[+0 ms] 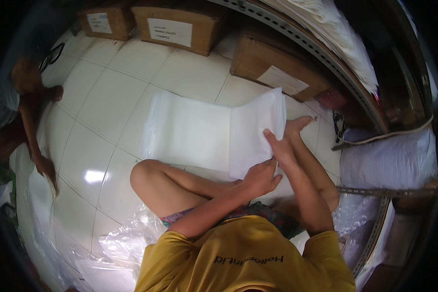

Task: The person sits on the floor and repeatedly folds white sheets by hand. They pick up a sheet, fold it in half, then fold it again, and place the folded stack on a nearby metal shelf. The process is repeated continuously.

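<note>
A thick stack of thin white plastic sheets or bags [194,129] lies on the floor in front of my crossed legs. A crease runs down it, and its right part is bent upward. My right hand [279,147] grips the right edge of that raised part, thumb on top and fingers underneath, out of sight. At the near right corner my left hand [261,178] is curled against the edge, close beside the right hand. Its thumb sticks out and its fingertips are partly hidden at the corner.
Cardboard boxes [177,27] line the far side, and another box [277,65] sits under a metal shelf [316,56]. Plastic-wrapped bundles [389,160] are at the right. Crumpled clear plastic [126,238] lies near left. A co-worker's hand [45,168] rests on white material at the far left.
</note>
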Motion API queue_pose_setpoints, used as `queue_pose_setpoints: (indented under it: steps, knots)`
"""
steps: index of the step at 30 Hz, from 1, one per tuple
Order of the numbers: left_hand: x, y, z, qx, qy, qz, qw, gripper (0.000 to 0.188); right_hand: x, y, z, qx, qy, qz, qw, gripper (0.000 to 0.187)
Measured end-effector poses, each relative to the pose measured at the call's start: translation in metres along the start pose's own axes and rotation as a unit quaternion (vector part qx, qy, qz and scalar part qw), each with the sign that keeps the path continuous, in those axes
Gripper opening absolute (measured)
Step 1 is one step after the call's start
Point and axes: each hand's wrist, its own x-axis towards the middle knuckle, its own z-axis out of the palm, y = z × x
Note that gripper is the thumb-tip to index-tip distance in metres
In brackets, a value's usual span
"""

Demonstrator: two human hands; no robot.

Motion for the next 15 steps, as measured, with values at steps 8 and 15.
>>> queue_pose_setpoints:
  steps: [8,15]
  knots:
    - [-0.052,-0.005,-0.039,-0.267,-0.028,-0.027,0.963,0.037,-0.062,-0.125,-0.139,-0.285,0.012,-0.183,0.941,0.024]
    - [-0.08,-0.075,-0.054,-0.416,0.304,-0.159,0.842,0.035,-0.048,-0.126,-0.252,-0.416,0.234,-0.382,0.792,0.024]
